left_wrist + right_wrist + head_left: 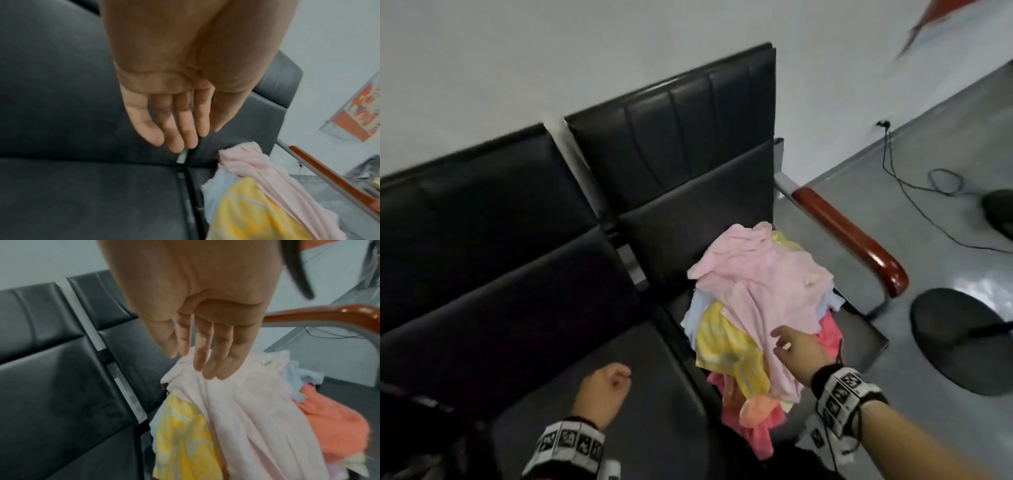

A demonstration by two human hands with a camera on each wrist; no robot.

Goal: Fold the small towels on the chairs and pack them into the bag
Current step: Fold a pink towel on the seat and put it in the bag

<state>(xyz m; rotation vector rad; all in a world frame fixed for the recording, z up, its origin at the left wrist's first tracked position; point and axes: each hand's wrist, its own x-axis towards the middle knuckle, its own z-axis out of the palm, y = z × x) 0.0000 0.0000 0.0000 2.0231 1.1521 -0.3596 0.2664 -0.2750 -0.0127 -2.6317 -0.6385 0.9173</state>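
Observation:
A loose pile of small towels lies on the right black chair seat (859,337). A pale pink towel (763,284) is on top, over a yellow towel (726,346), a coral towel (756,431) and a light blue one (697,308). My right hand (787,342) hovers over the near side of the pile. In the right wrist view its fingers (205,356) are straight, just above the pink towel (246,402), gripping nothing. My left hand (613,373) hangs empty over the left chair seat (551,342), its fingers (179,129) relaxed. No bag is in view.
A red-brown wooden armrest (849,236) bounds the right chair. Beyond it, on the grey floor, lie a black cable (914,185) and a dark round base (962,342). The chair backs stand against a white wall.

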